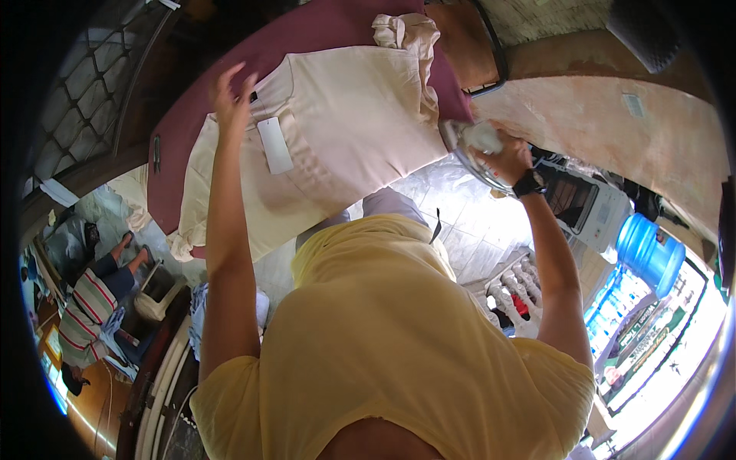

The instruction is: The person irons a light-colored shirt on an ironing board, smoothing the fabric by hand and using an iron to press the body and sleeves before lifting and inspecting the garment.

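Note:
A cream short-sleeved shirt (349, 115) lies spread over a dark red padded ironing board (172, 176), its lower edge hanging toward me. On the shirt, close to the neckline, rests a blank-looking white tag (274, 146). My left hand (232, 96) is raised over the collar with its fingers apart, holding nothing. Off the right end of the board, my right hand (507, 159) grips a clothes iron (481, 139) by its handle. Motion blurs the iron a little, and the hand hides part of it.
A dark chair (468, 46) stands behind the board's right end. To the right are a white appliance (594, 207) and a blue water jug (650, 253). At the far left a person in a striped shirt (88, 307) sits near a metal lattice (88, 84).

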Motion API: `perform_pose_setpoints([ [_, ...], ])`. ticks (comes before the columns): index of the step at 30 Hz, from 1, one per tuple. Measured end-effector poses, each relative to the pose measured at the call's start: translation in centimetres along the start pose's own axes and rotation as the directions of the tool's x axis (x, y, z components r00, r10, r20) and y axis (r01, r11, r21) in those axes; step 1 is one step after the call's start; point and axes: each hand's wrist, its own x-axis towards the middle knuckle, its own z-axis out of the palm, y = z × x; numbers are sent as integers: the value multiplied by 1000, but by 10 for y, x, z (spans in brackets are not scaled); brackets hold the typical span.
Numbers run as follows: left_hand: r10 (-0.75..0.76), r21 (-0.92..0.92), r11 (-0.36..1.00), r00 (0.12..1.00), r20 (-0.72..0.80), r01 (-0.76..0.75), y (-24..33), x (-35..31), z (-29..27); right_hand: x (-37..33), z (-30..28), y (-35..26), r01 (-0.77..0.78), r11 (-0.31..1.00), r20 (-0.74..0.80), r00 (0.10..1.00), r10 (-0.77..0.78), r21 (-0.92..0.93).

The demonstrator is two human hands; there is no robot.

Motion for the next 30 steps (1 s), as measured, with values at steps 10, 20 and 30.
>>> perform_pose_setpoints([
  [10,-324,289,618,573,-753,731,-64,-323,-150,226,-9,10,-233,972,-313,922,226,13],
  [20,-939,-458,333,247,-239,824,-104,-405,-194,270,3,38,-149,989,-202,968,147,4],
  [30,-912,-520,49,250,324,853,-75,-435,-189,11,121,56,59,969,-258,958,-123,-241],
])
